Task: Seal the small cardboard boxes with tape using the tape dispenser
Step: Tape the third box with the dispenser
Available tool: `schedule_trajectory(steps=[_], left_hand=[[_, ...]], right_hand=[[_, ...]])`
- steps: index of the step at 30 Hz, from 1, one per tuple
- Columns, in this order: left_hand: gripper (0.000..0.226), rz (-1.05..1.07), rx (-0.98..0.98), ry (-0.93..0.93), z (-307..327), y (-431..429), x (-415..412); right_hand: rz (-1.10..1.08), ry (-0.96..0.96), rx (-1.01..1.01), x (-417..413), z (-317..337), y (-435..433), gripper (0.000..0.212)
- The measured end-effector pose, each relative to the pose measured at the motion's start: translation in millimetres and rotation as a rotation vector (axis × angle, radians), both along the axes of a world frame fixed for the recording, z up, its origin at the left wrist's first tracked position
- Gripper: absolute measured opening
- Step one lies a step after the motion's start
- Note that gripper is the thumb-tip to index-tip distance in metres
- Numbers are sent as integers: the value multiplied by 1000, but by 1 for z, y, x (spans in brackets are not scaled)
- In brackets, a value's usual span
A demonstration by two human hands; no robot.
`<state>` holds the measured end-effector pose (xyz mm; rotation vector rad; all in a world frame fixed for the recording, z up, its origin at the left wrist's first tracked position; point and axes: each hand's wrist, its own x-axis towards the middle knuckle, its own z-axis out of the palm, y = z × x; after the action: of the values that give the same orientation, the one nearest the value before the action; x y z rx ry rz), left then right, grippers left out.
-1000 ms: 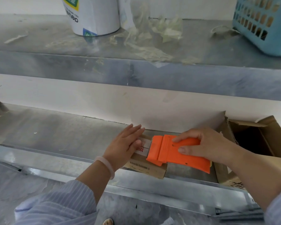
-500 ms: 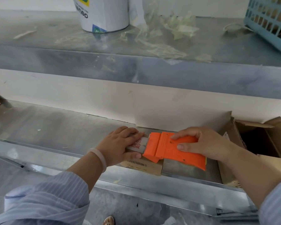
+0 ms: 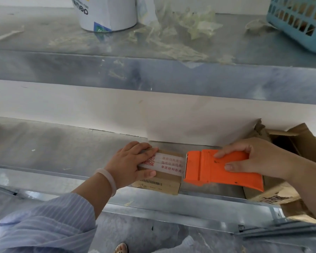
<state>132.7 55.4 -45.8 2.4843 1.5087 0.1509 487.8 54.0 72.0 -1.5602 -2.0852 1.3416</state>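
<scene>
A small cardboard box [image 3: 162, 181] lies on the lower metal shelf [image 3: 53, 152]. A strip of white tape [image 3: 170, 163] with red print runs across its top. My left hand [image 3: 130, 163] presses down on the box's left end, thumb on the front face, fingers over the tape's start. My right hand [image 3: 254, 157] grips the orange tape dispenser [image 3: 221, 168], whose mouth sits at the box's right edge, still joined to the tape.
A large open cardboard carton [image 3: 290, 179] stands at the right behind the dispenser. On the upper shelf [image 3: 153, 75] are a white tub [image 3: 106, 13], crumpled tape scraps [image 3: 190, 33] and a blue basket [image 3: 299, 21]. A shelf lip [image 3: 171, 207] runs along the front.
The dispenser has slid right across the box, laying tape over its top. My left hand has stayed pressed on the box's left end.
</scene>
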Motion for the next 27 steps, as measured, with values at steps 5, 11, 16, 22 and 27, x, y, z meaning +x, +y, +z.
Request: schedule_trajectory(steps=[5, 11, 16, 22, 27], left_hand=[[91, -1, -17, 39, 3, -1, -1], [92, -2, -34, 58, 5, 0, 1], [97, 6, -63, 80, 14, 3, -8], [84, 209, -20, 60, 28, 2, 34], [59, 275, -62, 160, 12, 8, 61]], right_hand=[[-12, -90, -16, 10, 6, -6, 35], [15, -127, -18, -4, -9, -10, 26], [-7, -125, 62, -21, -26, -12, 26], [42, -169, 143, -37, -30, -17, 25], [-1, -112, 153, -49, -43, -20, 25]])
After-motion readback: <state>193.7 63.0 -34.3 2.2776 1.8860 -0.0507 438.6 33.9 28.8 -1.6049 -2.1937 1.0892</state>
